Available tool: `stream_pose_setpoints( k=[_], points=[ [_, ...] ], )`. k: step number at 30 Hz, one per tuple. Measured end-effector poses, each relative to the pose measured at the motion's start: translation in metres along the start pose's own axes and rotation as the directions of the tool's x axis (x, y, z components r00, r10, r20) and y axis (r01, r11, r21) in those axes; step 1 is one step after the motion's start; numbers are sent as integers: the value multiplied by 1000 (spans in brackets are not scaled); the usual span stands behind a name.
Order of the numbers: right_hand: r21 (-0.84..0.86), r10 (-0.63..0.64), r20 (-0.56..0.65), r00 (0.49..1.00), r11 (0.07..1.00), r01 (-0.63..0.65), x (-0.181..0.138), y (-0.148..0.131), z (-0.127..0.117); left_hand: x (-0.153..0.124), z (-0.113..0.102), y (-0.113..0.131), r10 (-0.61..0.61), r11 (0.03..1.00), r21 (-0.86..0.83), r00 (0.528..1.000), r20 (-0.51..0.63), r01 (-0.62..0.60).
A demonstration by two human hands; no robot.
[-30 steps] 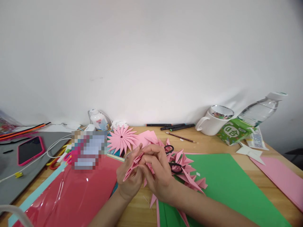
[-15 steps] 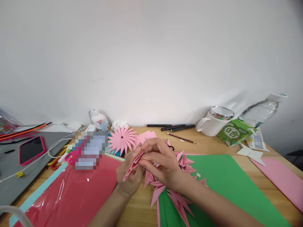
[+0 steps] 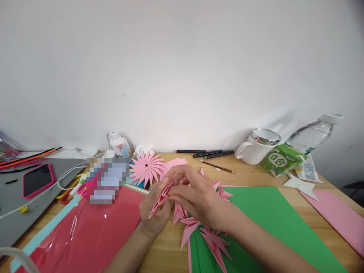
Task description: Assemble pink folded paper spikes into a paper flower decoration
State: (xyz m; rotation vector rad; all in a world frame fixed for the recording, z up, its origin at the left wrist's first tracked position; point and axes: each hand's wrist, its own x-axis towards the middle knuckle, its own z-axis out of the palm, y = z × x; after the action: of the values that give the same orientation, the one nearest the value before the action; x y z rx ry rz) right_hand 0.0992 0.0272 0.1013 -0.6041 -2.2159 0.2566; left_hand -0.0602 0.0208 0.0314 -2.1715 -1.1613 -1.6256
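Between my two hands is a folded pink paper piece [image 3: 159, 201], tilted, its layered edges facing me. My left hand [image 3: 156, 218] is closed around it from behind and below. The fingers of my right hand [image 3: 196, 193] pinch its upper right end. Several folded pink paper pieces [image 3: 190, 229] with pointed tips lie below and behind my right hand, partly on a green sheet [image 3: 256, 216]. A pink pleated paper rosette [image 3: 146, 165] with a dark centre rests farther back, left of my hands, beside a flat pink paper [image 3: 174, 163].
Left are a red glossy folder [image 3: 93, 227], a phone [image 3: 38, 180] and cables. Pens [image 3: 213, 153] and a pencil [image 3: 217, 166] lie near the wall. A white mug [image 3: 257, 148], green box [image 3: 281, 159] and tilted water bottle [image 3: 311, 132] stand right, near pink sheets [image 3: 335, 218].
My hands stay in nearly the same place. My right hand and forearm have shifted very slightly, and the folded pink paper between my fingers shows a little more of its layers.
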Motion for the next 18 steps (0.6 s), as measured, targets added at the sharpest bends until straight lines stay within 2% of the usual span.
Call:
stream_pose_setpoints(
  k=[4, 7, 12, 18],
  points=[
    [42, 21, 51, 998, 999, -23, 0, -1, -3, 5, -2, 4, -36, 999, 2, 999, 18, 36],
    [51, 46, 28, 999, 998, -47, 1, -2, -3, 7, -2, 6, -29, 1000, 9, 999, 40, 29],
    [-46, 3, 31, 1000, 999, -2, 1, -3, -2, 8, -2, 6, 36, 998, 54, 999, -29, -34],
    [-114, -35, 18, 999, 993, 37, 1, -3, -3, 8, -2, 6, 56, 994, 97, 998, -13, -55]
  ],
)
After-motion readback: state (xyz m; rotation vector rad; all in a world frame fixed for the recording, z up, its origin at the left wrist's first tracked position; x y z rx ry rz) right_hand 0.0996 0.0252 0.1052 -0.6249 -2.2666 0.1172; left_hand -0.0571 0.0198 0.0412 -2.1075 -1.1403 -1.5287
